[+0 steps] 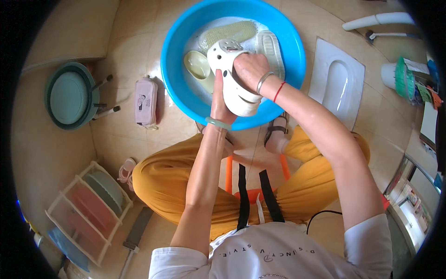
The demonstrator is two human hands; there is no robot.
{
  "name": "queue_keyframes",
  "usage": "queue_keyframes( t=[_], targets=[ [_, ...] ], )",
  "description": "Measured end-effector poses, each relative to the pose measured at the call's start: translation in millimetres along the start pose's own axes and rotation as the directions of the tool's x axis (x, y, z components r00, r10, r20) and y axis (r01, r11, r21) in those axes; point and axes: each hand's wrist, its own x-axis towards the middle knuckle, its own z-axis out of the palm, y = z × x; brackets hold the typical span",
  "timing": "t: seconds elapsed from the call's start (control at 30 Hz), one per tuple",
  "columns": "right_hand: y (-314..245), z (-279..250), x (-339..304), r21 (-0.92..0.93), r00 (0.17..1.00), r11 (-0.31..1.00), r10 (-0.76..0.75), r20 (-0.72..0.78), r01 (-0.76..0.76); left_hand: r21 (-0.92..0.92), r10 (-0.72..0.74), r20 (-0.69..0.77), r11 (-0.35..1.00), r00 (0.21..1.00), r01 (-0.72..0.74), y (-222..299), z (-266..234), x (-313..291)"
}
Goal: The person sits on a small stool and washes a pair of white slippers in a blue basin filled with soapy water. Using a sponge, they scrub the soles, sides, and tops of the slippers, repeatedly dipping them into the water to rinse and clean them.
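Observation:
A white clog with round holes is tilted over the near part of a blue basin. My left hand grips it from its left side, the thumb along the upper and the other fingers hidden beneath. My right hand reaches into the foot opening; its fingers are out of sight inside, so whether they hold anything is hidden. Sudsy water fills the basin's bottom. In it lie a pale green slipper with a bumpy sole, a white ridged sole and a pale yellow-green shoe.
Right of the basin is a white squat toilet. Leftward lie a pink pouch and stacked green basins. A white rack holds more basins. My knees flank an orange stool.

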Motion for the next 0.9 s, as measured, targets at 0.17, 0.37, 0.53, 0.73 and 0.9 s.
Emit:
queue_keyframes(
  t=[0.17,0.37,0.53,0.73,0.9],
  targets=[
    [-8.9,-42.8,-41.4,0.366,0.972,0.931,-0.089,0.218,0.003,-0.058,0.07,0.005,0.996,0.998,-0.07,6.3,-39.4,9.1],
    [-3.8,-24.7,-36.5,0.23,0.995,0.972,-0.069,0.068,0.051,-0.249,-0.057,0.112,0.965,0.992,0.083,-2.4,-22.2,6.1],
    [5.6,6.9,-3.3,0.028,0.993,0.999,-0.019,0.112,0.016,-0.038,-0.055,0.065,0.998,0.996,0.057,-6.7,-6.4,1.6],
    [-7.4,-58.2,-48.2,0.443,0.934,0.895,-0.193,0.299,0.043,-0.232,0.058,0.271,0.973,0.961,0.007,18.9,-49.7,7.1],
    [-11.9,-47.4,-35.2,0.245,0.981,0.96,-0.163,0.109,0.133,-0.158,0.014,0.097,0.987,0.995,0.001,14.9,-34.1,5.2]
  ],
)
